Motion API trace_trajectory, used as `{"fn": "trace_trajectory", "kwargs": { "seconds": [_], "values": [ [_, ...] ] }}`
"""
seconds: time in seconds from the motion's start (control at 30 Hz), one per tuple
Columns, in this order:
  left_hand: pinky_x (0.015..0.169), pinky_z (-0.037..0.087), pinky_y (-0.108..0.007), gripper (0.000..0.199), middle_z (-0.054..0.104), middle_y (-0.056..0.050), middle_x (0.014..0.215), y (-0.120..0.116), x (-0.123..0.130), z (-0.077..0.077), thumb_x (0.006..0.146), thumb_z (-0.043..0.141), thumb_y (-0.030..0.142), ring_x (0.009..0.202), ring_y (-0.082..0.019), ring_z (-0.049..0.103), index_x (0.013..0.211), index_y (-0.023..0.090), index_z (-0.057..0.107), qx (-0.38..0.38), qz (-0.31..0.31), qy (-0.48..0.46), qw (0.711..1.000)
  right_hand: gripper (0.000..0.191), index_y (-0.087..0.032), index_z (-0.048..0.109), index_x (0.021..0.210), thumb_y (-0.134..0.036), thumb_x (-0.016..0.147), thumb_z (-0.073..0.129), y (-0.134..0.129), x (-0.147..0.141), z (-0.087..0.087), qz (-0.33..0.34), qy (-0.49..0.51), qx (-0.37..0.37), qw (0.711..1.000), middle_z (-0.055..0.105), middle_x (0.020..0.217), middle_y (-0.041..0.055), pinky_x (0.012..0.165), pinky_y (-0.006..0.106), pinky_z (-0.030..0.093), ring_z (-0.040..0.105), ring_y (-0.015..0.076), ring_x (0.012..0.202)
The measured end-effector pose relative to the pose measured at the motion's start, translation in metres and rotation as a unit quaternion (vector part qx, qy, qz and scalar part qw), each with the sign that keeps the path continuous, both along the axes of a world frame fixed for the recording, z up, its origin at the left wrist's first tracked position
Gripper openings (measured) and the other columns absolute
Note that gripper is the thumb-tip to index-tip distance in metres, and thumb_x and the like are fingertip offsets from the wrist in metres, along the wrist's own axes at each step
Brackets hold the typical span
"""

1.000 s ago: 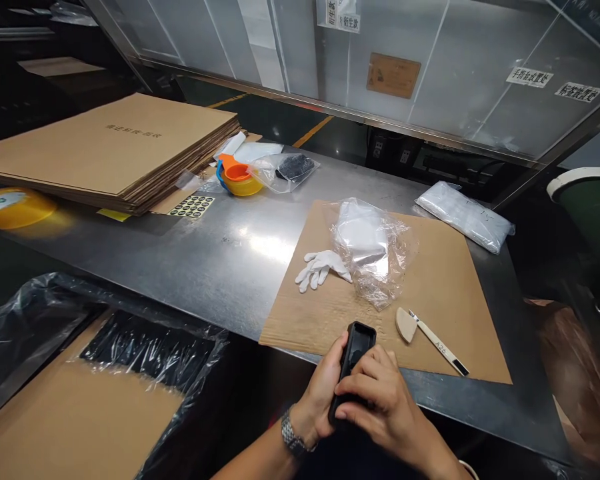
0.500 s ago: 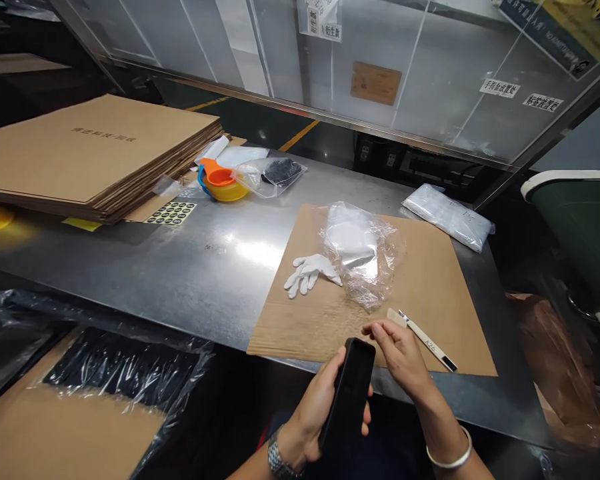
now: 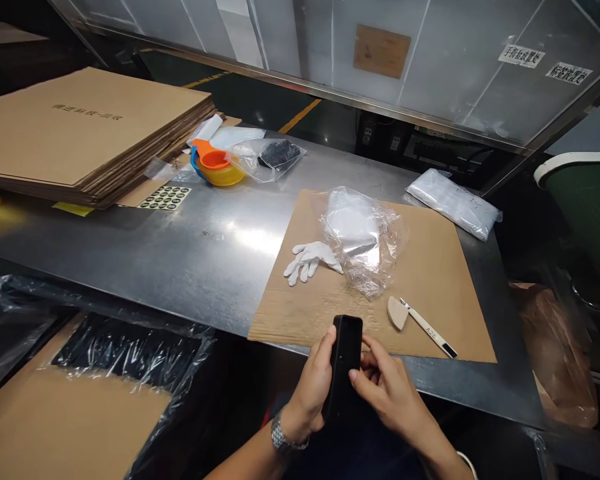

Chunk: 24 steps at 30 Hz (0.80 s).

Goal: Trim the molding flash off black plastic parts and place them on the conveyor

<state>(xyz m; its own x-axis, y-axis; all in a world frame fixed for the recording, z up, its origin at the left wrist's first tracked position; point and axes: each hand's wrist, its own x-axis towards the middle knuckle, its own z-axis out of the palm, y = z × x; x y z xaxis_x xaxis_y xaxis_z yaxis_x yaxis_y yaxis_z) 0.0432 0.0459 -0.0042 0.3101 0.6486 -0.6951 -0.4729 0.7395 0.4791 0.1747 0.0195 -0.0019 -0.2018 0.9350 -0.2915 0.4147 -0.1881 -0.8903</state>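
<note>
A long black open-topped plastic case is held up at the cardboard's near edge. My left hand is wrapped round its left side, thumb along the rim. At its right side, my right hand has thumb and curled fingers closed on the edge; some fingertips are hidden. Beyond them on the cardboard sheet lie a white glove and a crumpled clear plastic bag with white material inside. To the right rest a beige wedge-shaped piece and a slim knife marked A26.
Stacked flat cardboard covers the metal table's left end. Nearby are orange and yellow cups, a bagged black item and a sticker sheet. A plastic-wrapped white pack lies far right. A translucent panel stands behind.
My right hand has come down from above the beige piece to the case's right edge. The case is more upright in my left hand. The camera view has shifted slightly.
</note>
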Motion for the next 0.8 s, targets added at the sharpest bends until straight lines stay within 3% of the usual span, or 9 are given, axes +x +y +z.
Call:
{"fn": "trace_trajectory", "kwargs": {
  "seconds": [0.17,0.23,0.33,0.47,0.57,0.7,0.8],
  "values": [
    [0.039,0.043,-0.02,0.066,0.063,-0.012,0.048,0.002,-0.002,-0.002,0.086,0.026,0.059,0.039,-0.016,0.06,0.073,0.005,0.062,-0.102,-0.14,-0.056,0.983,0.028,-0.016,0.056,0.106,-0.03,0.084,0.05,0.03,0.016,-0.004,-0.052,-0.072,0.013,0.996,0.055,0.054,-0.004,0.047,0.02,0.04,0.054,0.0109,0.049],
    [0.04,0.045,-0.02,0.069,0.064,-0.012,0.051,0.004,-0.002,-0.002,0.087,0.021,0.057,0.04,-0.016,0.061,0.07,0.004,0.063,-0.115,-0.149,-0.08,0.979,0.02,-0.016,0.061,0.088,-0.033,0.084,0.05,0.04,0.021,-0.007,-0.047,-0.071,0.023,0.996,0.055,0.054,-0.0026,0.046,0.02,0.039,0.053,0.0106,0.047],
    [0.04,0.045,-0.021,0.066,0.066,-0.009,0.056,0.006,-0.005,-0.004,0.088,0.021,0.055,0.042,-0.016,0.062,0.075,0.007,0.064,-0.111,-0.129,-0.099,0.98,0.032,-0.017,0.057,0.064,-0.038,0.087,0.046,0.049,0.025,-0.011,-0.024,-0.036,0.015,0.999,0.058,0.054,-0.0008,0.043,0.02,0.04,0.052,0.0101,0.044],
    [0.041,0.044,-0.019,0.071,0.065,-0.013,0.053,0.007,-0.01,-0.009,0.086,0.022,0.059,0.043,-0.017,0.062,0.07,0.004,0.064,-0.103,-0.157,-0.113,0.976,0.033,-0.017,0.057,0.079,-0.041,0.091,0.038,0.045,0.024,-0.01,-0.071,-0.018,0.032,0.997,0.06,0.058,0.0005,0.047,0.022,0.043,0.054,0.0113,0.047],
    [0.044,0.046,-0.021,0.07,0.066,-0.013,0.055,0.008,-0.013,-0.015,0.085,0.024,0.059,0.046,-0.018,0.063,0.072,0.004,0.065,-0.1,-0.138,-0.126,0.977,0.027,-0.019,0.058,0.088,-0.038,0.092,0.039,0.03,0.022,-0.003,-0.088,-0.013,0.06,0.994,0.061,0.063,0.0004,0.053,0.022,0.044,0.055,0.0115,0.053],
    [0.042,0.046,-0.022,0.07,0.067,-0.013,0.057,0.011,-0.012,-0.018,0.086,0.024,0.058,0.046,-0.018,0.063,0.074,0.004,0.065,-0.111,-0.128,-0.149,0.974,0.013,-0.023,0.059,0.094,-0.025,0.09,0.048,0.01,0.017,0.01,-0.028,-0.007,0.138,0.99,0.065,0.074,0.0002,0.062,0.022,0.045,0.06,0.0126,0.068],
    [0.04,0.046,-0.022,0.069,0.065,-0.013,0.053,0.014,-0.009,-0.019,0.086,0.024,0.058,0.042,-0.018,0.062,0.068,0.004,0.064,-0.12,-0.123,-0.152,0.973,0.015,-0.023,0.06,0.095,-0.017,0.089,0.048,0.003,0.015,0.014,0.041,0.009,0.18,0.983,0.064,0.074,-0.0007,0.064,0.022,0.043,0.058,0.0113,0.068]
  ]
}}
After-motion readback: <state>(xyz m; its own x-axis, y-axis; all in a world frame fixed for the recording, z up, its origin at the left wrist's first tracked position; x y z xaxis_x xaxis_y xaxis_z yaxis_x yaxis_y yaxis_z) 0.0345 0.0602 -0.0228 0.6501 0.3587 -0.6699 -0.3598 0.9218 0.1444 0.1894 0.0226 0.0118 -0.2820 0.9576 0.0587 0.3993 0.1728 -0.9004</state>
